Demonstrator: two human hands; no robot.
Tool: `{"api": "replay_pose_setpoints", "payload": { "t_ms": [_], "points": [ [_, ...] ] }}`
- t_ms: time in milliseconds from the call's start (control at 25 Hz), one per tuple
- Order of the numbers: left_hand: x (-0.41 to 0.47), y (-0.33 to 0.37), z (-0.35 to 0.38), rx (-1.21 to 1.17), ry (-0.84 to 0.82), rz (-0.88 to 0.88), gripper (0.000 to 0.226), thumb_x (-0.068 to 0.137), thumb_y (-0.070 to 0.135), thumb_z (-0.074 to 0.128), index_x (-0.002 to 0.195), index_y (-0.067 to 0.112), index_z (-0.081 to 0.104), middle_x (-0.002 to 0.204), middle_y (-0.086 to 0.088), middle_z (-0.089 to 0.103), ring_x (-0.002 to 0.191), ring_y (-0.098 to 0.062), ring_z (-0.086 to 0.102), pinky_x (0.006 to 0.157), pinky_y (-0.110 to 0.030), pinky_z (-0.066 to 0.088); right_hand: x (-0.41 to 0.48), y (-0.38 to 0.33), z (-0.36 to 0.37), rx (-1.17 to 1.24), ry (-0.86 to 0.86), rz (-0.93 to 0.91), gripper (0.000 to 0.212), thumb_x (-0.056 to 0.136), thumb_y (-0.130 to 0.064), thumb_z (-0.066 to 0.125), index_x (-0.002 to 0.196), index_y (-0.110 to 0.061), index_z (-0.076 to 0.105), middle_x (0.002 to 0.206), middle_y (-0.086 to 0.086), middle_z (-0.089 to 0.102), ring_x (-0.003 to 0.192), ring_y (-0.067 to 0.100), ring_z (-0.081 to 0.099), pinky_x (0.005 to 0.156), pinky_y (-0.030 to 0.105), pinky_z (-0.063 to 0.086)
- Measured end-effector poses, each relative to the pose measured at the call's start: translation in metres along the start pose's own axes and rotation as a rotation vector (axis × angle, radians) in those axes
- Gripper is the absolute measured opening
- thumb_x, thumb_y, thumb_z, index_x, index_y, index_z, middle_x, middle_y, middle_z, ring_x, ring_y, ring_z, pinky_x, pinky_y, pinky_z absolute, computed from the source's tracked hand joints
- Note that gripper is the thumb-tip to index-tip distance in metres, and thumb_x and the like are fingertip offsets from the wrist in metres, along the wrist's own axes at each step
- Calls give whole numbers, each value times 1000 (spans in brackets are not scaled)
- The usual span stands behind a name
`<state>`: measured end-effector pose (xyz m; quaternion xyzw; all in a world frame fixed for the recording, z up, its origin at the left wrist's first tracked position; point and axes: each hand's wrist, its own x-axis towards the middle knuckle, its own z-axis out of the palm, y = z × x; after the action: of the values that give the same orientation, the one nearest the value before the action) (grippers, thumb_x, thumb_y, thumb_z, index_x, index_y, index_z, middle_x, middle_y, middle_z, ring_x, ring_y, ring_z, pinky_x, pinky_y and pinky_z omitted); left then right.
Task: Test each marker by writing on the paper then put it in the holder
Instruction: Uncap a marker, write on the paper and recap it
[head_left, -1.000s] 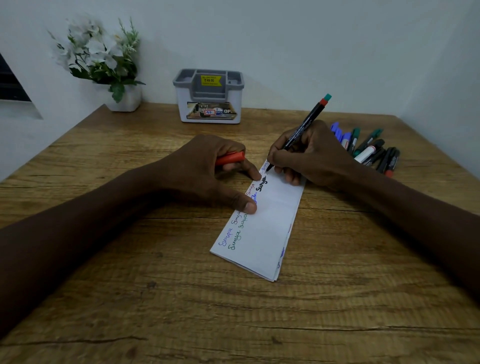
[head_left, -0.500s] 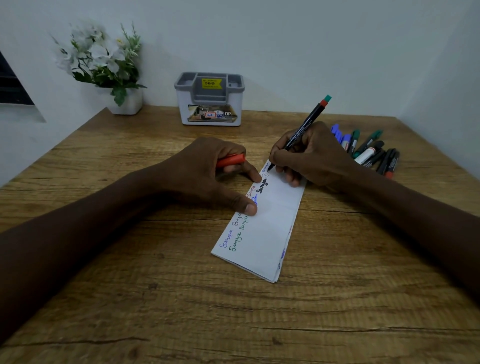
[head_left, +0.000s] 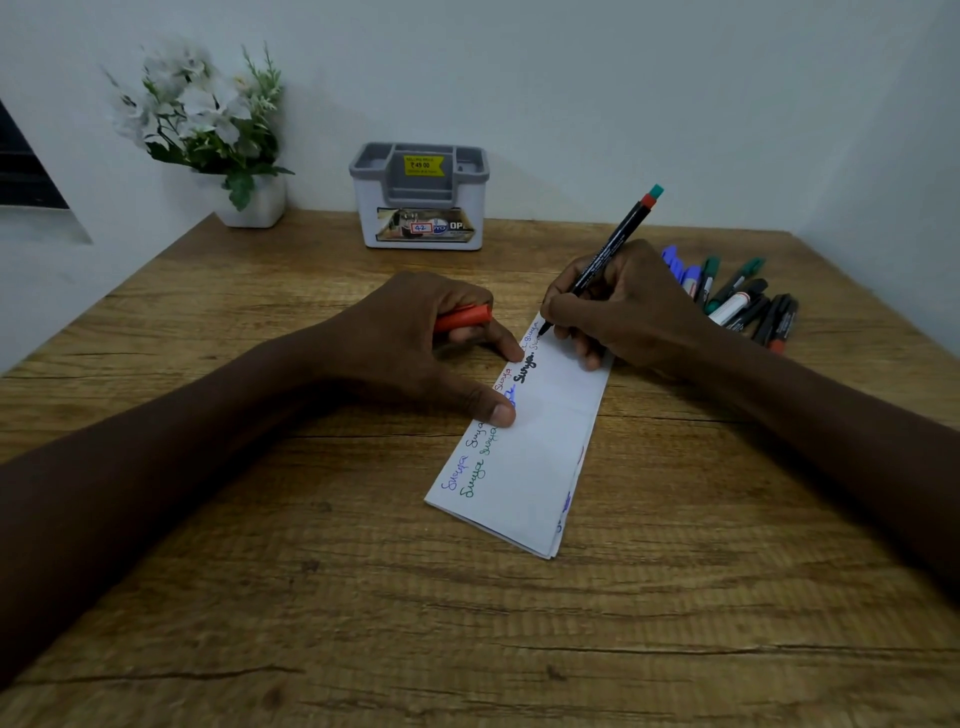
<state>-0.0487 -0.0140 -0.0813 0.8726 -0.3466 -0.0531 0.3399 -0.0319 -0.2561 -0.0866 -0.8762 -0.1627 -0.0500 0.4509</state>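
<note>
The right hand (head_left: 623, 312) gripped a black marker (head_left: 613, 244), its tip touching the far end of the folded paper (head_left: 540, 457) on the counter (head_left: 260, 519). The left hand (head_left: 410, 343) curled its fingers round a red cap (head_left: 462, 318), thumb pressing the paper's edge. Spare markers (head_left: 737, 301) lay to the right; the holder (head_left: 421, 228) stood well behind.

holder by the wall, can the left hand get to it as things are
Probably yes: only bare table lies between the left hand and the holder. That hand grips a red cap and its thumb pins the paper, which it would have to release.
</note>
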Motion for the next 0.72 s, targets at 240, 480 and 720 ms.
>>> {"api": "replay_pose_setpoints", "payload": {
  "t_ms": [240, 480, 720],
  "points": [
    [0, 1, 0, -6, 8, 10, 59, 60, 40, 92, 83, -3, 59, 98, 8, 77, 82, 15, 66, 63, -8, 46, -1, 2, 0, -11, 20, -14, 13, 91, -9, 70, 83, 2, 72, 65, 5, 72, 46, 19, 67, 43, 29, 56],
    [0, -2, 0, 6, 18, 27, 61, 59, 44, 93, 81, 0, 58, 98, 8, 78, 88, 8, 69, 67, -19, 53, 3, 4, 1, 7, 57, 24, 14, 91, -11, 70, 86, 2, 72, 67, 5, 73, 48, 20, 68, 44, 30, 57],
    [1, -2, -1, 28, 2, 16, 57, 62, 37, 94, 86, -3, 62, 96, 5, 77, 83, 13, 66, 64, -10, 47, 2, 4, 1, 5, 58, 18, 15, 91, -10, 70, 87, 4, 72, 69, 8, 74, 48, 20, 69, 46, 31, 58]
  ]
}}
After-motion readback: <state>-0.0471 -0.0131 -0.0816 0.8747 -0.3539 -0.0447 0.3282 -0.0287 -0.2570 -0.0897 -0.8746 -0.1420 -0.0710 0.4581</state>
